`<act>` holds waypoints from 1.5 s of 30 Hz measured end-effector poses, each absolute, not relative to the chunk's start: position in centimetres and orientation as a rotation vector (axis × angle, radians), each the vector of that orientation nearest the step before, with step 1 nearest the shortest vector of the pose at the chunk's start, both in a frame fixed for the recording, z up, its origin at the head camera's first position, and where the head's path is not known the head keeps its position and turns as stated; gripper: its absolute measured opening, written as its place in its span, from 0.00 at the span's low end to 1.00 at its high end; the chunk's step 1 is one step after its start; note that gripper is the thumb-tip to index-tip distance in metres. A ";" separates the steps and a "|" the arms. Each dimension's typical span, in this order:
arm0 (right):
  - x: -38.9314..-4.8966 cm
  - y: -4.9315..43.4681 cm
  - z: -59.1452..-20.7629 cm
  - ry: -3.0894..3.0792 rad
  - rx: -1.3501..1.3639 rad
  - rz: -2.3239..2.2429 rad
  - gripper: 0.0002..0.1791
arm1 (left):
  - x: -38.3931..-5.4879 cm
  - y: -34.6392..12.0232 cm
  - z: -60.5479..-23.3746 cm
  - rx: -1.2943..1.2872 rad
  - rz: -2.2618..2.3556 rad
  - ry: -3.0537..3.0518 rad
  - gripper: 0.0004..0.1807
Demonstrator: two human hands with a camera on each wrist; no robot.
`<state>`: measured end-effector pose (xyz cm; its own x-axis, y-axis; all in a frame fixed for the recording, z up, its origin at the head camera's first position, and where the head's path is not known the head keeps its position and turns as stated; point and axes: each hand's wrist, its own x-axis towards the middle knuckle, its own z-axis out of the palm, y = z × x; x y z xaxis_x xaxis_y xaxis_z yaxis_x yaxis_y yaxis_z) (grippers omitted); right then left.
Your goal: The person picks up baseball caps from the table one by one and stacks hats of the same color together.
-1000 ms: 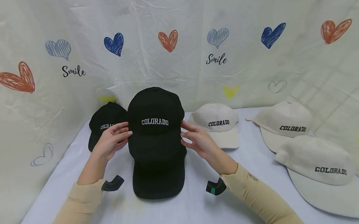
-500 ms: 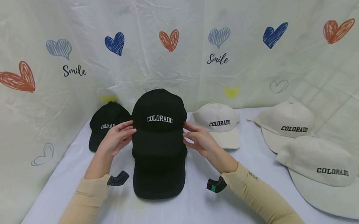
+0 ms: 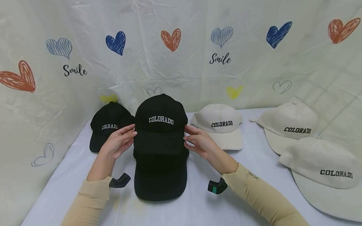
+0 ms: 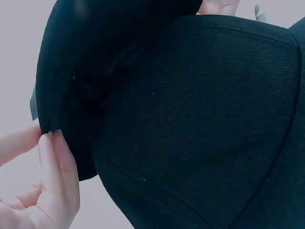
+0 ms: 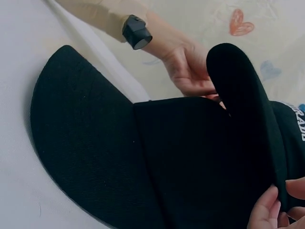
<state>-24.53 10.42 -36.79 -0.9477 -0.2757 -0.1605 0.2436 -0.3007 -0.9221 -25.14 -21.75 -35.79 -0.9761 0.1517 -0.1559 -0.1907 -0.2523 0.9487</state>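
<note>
Both hands hold a black baseball cap (image 3: 160, 108) with white COLORADO lettering, low over a second black cap (image 3: 160, 183) that lies on the table, brim toward me. The upper brim covers the lower cap's crown in the head view. My left hand (image 3: 119, 142) pinches the left edge of the held cap where brim meets crown. On the opposite edge, my right hand (image 3: 202, 143) does the same. In the left wrist view, fingertips (image 4: 51, 143) nip the upper brim beside the lower crown (image 4: 205, 109). The right wrist view shows the upper brim (image 5: 243, 100) standing over the lower crown.
Another black cap (image 3: 110, 123) sits at the back left, partly behind my left hand. One cream cap (image 3: 220, 116) stands behind my right hand, and two more, a rear one (image 3: 290, 120) and a nearer one (image 3: 329, 164), overlap at right. A heart-printed curtain (image 3: 179, 72) backs the table.
The held cap has moved a little right and come down toward the cap beneath. My left hand has shifted right with it, and the right hand has lowered slightly.
</note>
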 end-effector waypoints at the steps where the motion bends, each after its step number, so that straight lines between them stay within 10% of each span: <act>1: -24.5 10.4 -36.8 1.631 -0.039 -2.298 0.34 | -25.1 -21.8 -35.8 -0.047 2.336 1.752 0.14; 45: -23.4 10.7 -38.1 1.551 0.027 -2.269 0.32 | -23.4 -22.0 -37.1 -0.213 2.347 1.550 0.12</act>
